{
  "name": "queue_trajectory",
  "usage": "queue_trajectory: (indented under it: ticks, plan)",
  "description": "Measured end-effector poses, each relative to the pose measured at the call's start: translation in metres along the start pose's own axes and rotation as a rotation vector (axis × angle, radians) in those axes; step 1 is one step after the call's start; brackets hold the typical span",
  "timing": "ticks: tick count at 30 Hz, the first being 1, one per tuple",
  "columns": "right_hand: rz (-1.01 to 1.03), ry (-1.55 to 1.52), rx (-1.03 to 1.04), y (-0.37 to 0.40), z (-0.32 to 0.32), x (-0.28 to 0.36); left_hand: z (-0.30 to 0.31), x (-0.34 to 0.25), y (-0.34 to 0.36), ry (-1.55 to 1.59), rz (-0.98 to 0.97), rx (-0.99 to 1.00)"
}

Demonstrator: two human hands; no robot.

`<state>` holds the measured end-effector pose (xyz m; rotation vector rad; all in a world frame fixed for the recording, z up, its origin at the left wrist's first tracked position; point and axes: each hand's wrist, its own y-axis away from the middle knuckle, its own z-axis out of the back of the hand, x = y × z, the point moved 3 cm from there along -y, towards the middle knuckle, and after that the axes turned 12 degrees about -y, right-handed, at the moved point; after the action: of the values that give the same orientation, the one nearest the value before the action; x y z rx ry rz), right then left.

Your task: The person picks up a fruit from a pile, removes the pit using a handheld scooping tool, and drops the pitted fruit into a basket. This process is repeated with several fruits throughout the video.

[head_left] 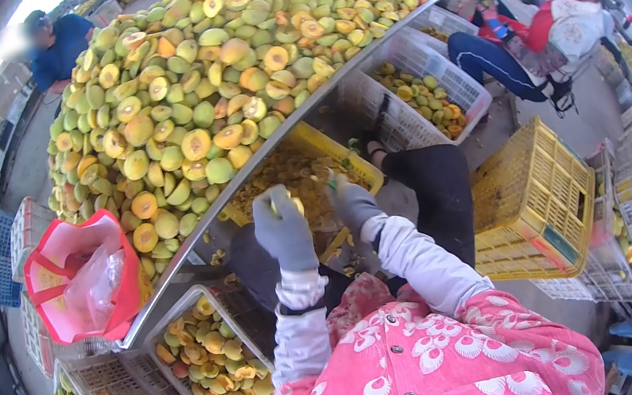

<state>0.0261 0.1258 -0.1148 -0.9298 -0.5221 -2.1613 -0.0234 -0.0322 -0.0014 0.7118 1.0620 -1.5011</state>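
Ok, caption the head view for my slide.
Left hand holding fruit piece, right hand close by, above a yellow crate beside a table heaped with halved fruit.

No readable text, labels, brands, numbers or signs on anything.

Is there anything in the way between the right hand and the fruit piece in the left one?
Nothing visible: the gap between the right hand, with its small green item, and the fruit piece in the left hand looks open. The yellow crate sits below.
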Motion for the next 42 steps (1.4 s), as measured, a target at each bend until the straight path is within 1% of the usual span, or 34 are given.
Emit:
queue_trajectory:
  ticks: [1,2,3,4,5,6,8,9,10,11,12,13,14,15,16,17,18,19,20,22,24,25,26,28,29,31,32,34,35,36,38,39,41,42]
  plan:
    - [0.036,0.017,0.018,0.007,0.0,-0.005,0.021,0.013,0.004,0.002,-0.046,-0.071]
    - [0.063,0.011,0.03,0.011,0.003,-0.005,0.058,0.009,0.006,-0.068,0.017,-0.146]
    - [0.017,0.021,0.101,0.02,0.005,-0.009,0.086,0.045,0.005,-0.088,0.104,-0.202]
    - [-0.035,0.028,0.166,0.025,0.003,-0.01,0.122,0.067,0.002,-0.469,0.152,-0.241]
    - [-0.031,0.02,0.169,0.026,-0.002,-0.01,0.151,0.088,0.002,-0.86,0.005,-0.281]
    - [-0.045,-0.017,0.173,0.027,-0.004,-0.012,0.167,0.087,0.003,-0.934,0.023,-0.37]
    - [-0.046,-0.051,0.166,0.025,-0.007,-0.016,0.156,0.075,-0.022,-0.648,-0.259,-0.375]
    - [0.023,-0.063,0.185,0.024,-0.011,-0.016,0.136,0.059,-0.034,-0.53,-0.255,-0.275]
    - [0.094,-0.073,0.198,0.021,-0.011,-0.015,0.111,0.023,-0.053,-0.407,-0.254,-0.176]
    - [0.045,-0.041,0.223,0.022,-0.004,-0.005,0.084,0.029,-0.078,-0.504,-0.475,-0.187]
    - [0.09,-0.091,0.217,0.03,0.005,0.003,0.066,0.006,-0.099,-0.669,-0.485,-0.144]
    - [0.135,-0.136,0.175,0.035,0.018,0.007,0.048,0.008,-0.122,-0.773,-0.551,-0.192]
    - [0.09,-0.159,0.172,0.039,0.026,0.008,0.023,0.024,-0.158,-0.847,-0.633,-0.249]
    - [0.064,-0.219,0.198,0.041,0.03,0.001,-0.007,0.072,-0.202,-0.971,-0.646,-0.218]
    - [0.018,-0.258,0.181,0.041,0.028,-0.011,-0.023,0.078,-0.231,-0.956,-0.586,-0.049]
    - [-0.033,-0.229,0.213,0.041,0.035,-0.008,-0.026,0.057,-0.236,-1.184,-0.543,0.044]
    - [-0.027,-0.212,0.172,0.043,0.039,-0.01,-0.032,0.062,-0.246,-1.236,-0.693,0.037]
    - [-0.049,-0.225,0.171,0.041,0.036,-0.015,-0.039,0.084,-0.257,-1.191,-0.726,-0.061]
    - [-0.047,-0.276,0.144,0.04,0.03,-0.022,-0.042,0.114,-0.276,-1.059,-0.595,0.083]
    - [0.003,-0.379,0.094,0.034,0.024,-0.032,-0.019,0.067,-0.247,-0.981,-0.604,0.199]
    - [0.057,-0.326,0.172,0.035,0.023,-0.021,-0.006,0.033,-0.227,-1.246,-0.803,0.137]
    - [0.05,-0.327,0.153,0.038,0.029,-0.016,0.005,0.012,-0.215,-1.225,-0.586,0.207]
    - [0.099,-0.376,0.141,0.043,0.037,-0.003,0.011,0.009,-0.208,-1.262,-0.434,0.136]
    - [0.208,-0.472,0.122,0.052,0.052,0.027,0.03,0.0,-0.196,-1.203,-0.449,-0.003]
    - [0.205,-0.472,0.119,0.058,0.064,0.046,0.03,-0.002,-0.187,-1.203,-0.453,0.0]
    - [0.11,-0.462,0.247,0.068,0.087,0.078,0.031,0.008,-0.17,-0.589,-0.051,0.283]
    - [0.105,-0.463,0.246,0.072,0.088,0.086,0.026,0.013,-0.158,-0.318,0.064,0.38]
    - [0.191,-0.546,0.256,0.075,0.09,0.098,0.008,0.012,-0.122,0.114,0.162,0.599]
    - [0.248,-0.684,0.216,0.071,0.074,0.091,0.0,0.008,-0.102,0.259,0.208,0.703]
    - [0.243,-0.683,0.213,0.069,0.059,0.079,-0.008,0.004,-0.082,0.371,0.246,0.794]
    - [0.388,-0.606,0.034,0.071,0.059,0.075,-0.023,-0.002,-0.049,0.514,0.293,0.936]
    - [0.387,-0.604,0.031,0.073,0.061,0.072,-0.03,-0.005,-0.037,0.564,0.307,0.98]
    - [0.248,-0.497,0.128,0.078,0.073,0.071,-0.04,-0.007,-0.021,0.64,0.33,1.028]
    - [0.248,-0.495,0.126,0.081,0.077,0.072,-0.042,-0.005,-0.015,0.666,0.339,1.035]
